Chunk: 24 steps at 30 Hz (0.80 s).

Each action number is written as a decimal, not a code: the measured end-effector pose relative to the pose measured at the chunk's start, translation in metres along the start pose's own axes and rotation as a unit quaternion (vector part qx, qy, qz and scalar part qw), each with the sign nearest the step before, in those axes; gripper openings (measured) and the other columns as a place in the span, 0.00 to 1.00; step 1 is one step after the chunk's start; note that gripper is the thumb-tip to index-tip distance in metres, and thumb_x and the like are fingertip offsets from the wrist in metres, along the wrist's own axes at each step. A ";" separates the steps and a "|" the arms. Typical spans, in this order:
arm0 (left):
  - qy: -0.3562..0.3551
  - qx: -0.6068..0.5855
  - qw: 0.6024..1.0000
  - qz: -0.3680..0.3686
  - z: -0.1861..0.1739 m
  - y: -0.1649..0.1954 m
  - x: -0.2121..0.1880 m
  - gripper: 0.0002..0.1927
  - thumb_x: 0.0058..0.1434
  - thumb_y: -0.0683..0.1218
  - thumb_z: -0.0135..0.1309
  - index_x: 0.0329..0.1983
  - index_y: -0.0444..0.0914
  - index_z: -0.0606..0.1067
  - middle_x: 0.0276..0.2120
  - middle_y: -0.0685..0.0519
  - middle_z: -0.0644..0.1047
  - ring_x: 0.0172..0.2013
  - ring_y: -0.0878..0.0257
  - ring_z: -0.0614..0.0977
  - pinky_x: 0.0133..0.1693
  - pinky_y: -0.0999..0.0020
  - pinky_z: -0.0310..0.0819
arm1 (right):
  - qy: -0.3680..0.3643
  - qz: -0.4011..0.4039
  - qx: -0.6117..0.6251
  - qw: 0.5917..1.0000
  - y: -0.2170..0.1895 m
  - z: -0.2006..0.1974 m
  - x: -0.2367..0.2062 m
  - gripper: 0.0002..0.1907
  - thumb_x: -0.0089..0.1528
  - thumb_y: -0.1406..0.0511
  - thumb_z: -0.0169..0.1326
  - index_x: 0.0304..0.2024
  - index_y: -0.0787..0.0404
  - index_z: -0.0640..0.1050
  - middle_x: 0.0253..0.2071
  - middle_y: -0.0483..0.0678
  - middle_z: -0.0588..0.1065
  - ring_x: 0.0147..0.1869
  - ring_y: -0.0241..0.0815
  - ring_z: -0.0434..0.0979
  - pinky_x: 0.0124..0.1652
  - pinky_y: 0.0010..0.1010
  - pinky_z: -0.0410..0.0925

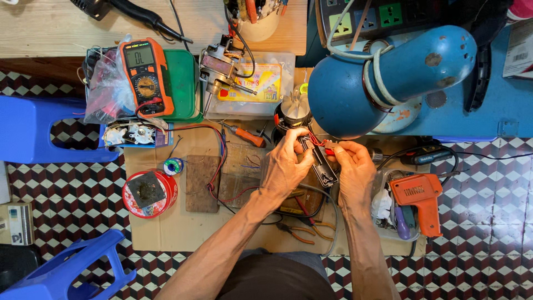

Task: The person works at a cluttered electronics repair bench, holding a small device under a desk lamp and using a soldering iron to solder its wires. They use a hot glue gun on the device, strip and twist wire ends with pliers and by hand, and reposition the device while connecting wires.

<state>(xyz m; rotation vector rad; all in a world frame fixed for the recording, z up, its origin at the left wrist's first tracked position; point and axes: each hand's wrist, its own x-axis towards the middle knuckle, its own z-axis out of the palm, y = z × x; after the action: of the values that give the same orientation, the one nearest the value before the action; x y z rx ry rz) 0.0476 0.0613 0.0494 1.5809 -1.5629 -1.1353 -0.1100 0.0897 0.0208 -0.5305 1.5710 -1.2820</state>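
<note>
Both forearms rising from the bottom edge, converging over a sheet of cardboard [166, 222] laid on the patterned floor. Left hand [286, 166] wrapped around the near side of a long black casing [321, 164], thumb and fingers curled shut on it. Right hand [352, 169] just beside, fingertips pinched narrow on thin red wires [317, 141] at the casing's upper end. Casing between the two hands, touching both — long axis tilted, running from upper left beside the left thumb down toward lower right near the right palm. Wires at the far end of that axis, away from the body, closer to the right fingertips than to the left. Blue lamp shade [383, 78] hanging directly beyond the hands, nearly over the wire end, a small fan-bladed motor part [294, 108] just past the left knuckles. Pliers [302, 228] on the cardboard below the wrists, partly hidden by the left forearm. Orange drill [419, 200] to the right, well apart from the grip; orange multimeter [145, 75] and red solder spool [150, 191] off to the left — out of easy reach of either hand. Exact joint between wires and casing too small to tell.
</note>
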 end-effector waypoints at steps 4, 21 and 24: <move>-0.017 -0.021 0.999 -0.025 0.002 -0.002 0.000 0.20 0.62 0.44 0.60 0.56 0.41 0.70 0.24 0.56 0.75 0.21 0.67 0.76 0.24 0.66 0.71 | 0.000 0.025 -0.014 1.000 0.008 -0.003 0.002 0.09 0.66 0.70 0.54 0.48 0.68 0.76 0.41 0.52 0.81 0.40 0.37 0.80 0.41 0.24 0.74; -0.004 -0.037 0.997 -0.069 0.006 -0.008 0.000 0.23 0.59 0.45 0.62 0.55 0.37 0.68 0.29 0.54 0.77 0.21 0.68 0.76 0.25 0.68 0.72 | -0.030 -0.007 -0.105 0.994 -0.005 -0.009 -0.009 0.11 0.67 0.68 0.55 0.49 0.69 0.75 0.37 0.51 0.80 0.39 0.35 0.80 0.40 0.23 0.72; -0.001 -0.042 0.996 -0.074 0.007 -0.008 0.000 0.23 0.59 0.46 0.62 0.55 0.37 0.68 0.29 0.55 0.77 0.22 0.68 0.76 0.25 0.68 0.73 | -0.030 -0.009 -0.117 0.993 -0.012 -0.008 -0.016 0.12 0.67 0.68 0.54 0.51 0.69 0.74 0.40 0.51 0.80 0.43 0.35 0.81 0.44 0.23 0.73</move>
<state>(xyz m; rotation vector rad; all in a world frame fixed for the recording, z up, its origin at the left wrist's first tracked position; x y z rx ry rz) 0.0445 0.0626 0.0389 1.6606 -1.3997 -1.2661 -0.1131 0.1021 0.0381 -0.7255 1.6781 -1.0905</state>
